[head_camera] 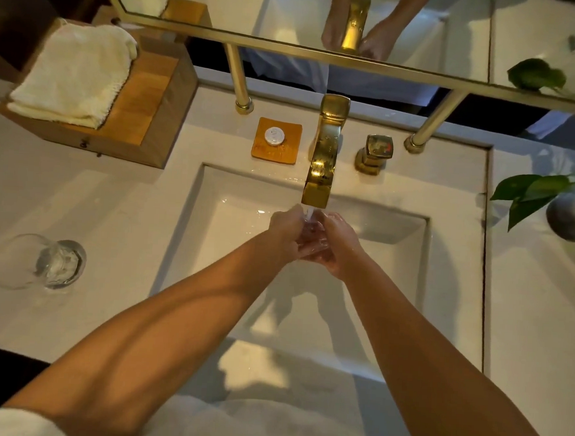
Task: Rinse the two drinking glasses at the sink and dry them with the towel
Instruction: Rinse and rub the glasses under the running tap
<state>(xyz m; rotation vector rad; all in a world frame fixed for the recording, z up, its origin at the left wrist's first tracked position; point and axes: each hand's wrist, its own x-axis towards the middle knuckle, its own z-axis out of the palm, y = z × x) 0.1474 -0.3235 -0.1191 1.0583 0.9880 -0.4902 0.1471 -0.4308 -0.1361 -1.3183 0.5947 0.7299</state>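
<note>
Two bare hands meet under running water at a white sink. The left hand and the right hand both curl round a clear drinking glass, which is cupped between them and hard to make out through fingers and water. A thin stream falls onto it from the gold faucet, standing at 12 o'clock from the hands at the back of the rectangular basin. Just beside the faucet, at 1 o'clock, sits its gold handle. At 11 o'clock an orange soap dish bears a small white round object. The second glass sits on the counter, well apart at 9 o'clock and outside the basin. At 10 o'clock, far back on the counter, a folded cream towel lies on a wooden box. Green leaves reach in at 3 o'clock. A gold-framed mirror across the top reflects the hands and faucet.
</note>
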